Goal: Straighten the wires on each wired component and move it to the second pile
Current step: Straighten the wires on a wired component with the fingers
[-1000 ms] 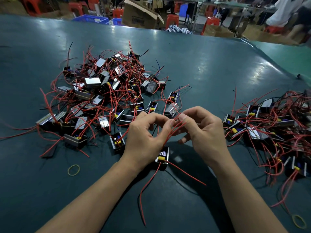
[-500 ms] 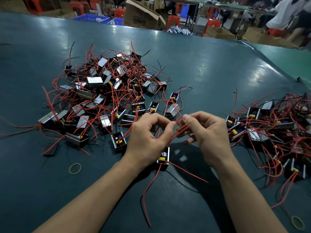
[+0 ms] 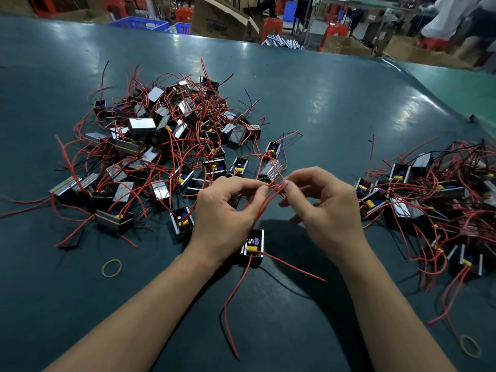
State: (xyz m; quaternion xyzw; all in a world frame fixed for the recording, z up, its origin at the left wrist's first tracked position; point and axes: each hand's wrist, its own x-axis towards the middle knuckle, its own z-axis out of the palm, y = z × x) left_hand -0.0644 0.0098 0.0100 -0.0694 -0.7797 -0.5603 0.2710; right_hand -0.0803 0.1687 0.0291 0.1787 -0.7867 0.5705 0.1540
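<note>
Right now both hands are working at the centre of the frame, close together but not quite touching, each pinching the same bundle of red wires (image 3: 268, 200). The left hand (image 3: 228, 210) is closing thumb and forefinger on the strands from the left, while the right hand (image 3: 327, 208) is nipping them near their upper ends from the right, its other fingers curling loosely below. Those wires are rising from the component (image 3: 253, 245), a small black box with a yellow part on top, which is sitting just under the heel of the left hand on the green table (image 3: 322, 103); two more of its red leads are trailing down toward the lower edge of the frame. Holding the strands between two pinches looks like the way to draw them taut and straight. The unsorted pile (image 3: 166, 146) is sprawling across the upper left, and the second pile (image 3: 434, 194) is waiting at the right edge, near the right hand, so the transfer should be a short sideways reach. A rubber band (image 3: 112, 267) is lying at lower left.
</note>
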